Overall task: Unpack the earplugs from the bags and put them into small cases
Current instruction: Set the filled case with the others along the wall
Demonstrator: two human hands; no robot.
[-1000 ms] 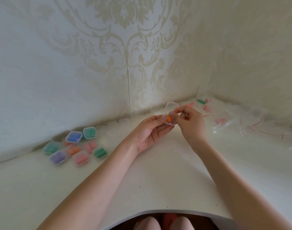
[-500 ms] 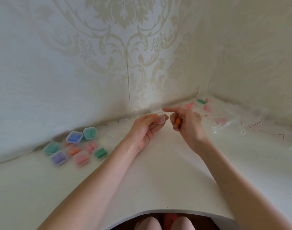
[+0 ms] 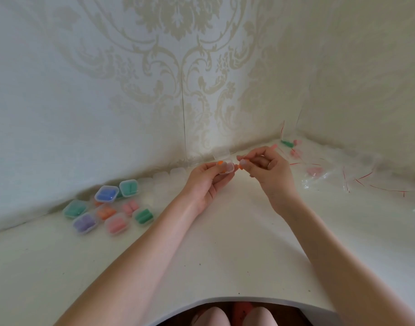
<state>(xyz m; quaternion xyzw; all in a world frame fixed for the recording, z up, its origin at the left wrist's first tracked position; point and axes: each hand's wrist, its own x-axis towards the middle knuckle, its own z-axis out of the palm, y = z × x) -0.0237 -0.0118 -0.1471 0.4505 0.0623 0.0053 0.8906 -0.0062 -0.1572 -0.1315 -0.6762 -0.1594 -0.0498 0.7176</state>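
My left hand [image 3: 207, 182] holds a small clear case [image 3: 226, 166] above the white table, its lid [image 3: 221, 153] standing up open. An orange earplug [image 3: 219, 163] shows inside the case. Just to the right, my right hand [image 3: 264, 167] pinches a second orange earplug [image 3: 240, 166] between thumb and finger, right at the case's edge. Clear bags with red strips [image 3: 319, 175] lie on the right, some with pink earplugs inside. A green earplug [image 3: 287, 144] and pink ones lie in the far corner.
Several filled small cases [image 3: 107, 208] in green, blue, purple, orange and pink sit in a cluster at the left by the wall. A row of clear cases [image 3: 168, 176] lines the wall base. The table [image 3: 201, 255] has a curved front edge near my knees.
My right hand drew away from the case and has come back to it with an orange earplug in its fingertips. The left hand keeps hold of the case, turned a little.
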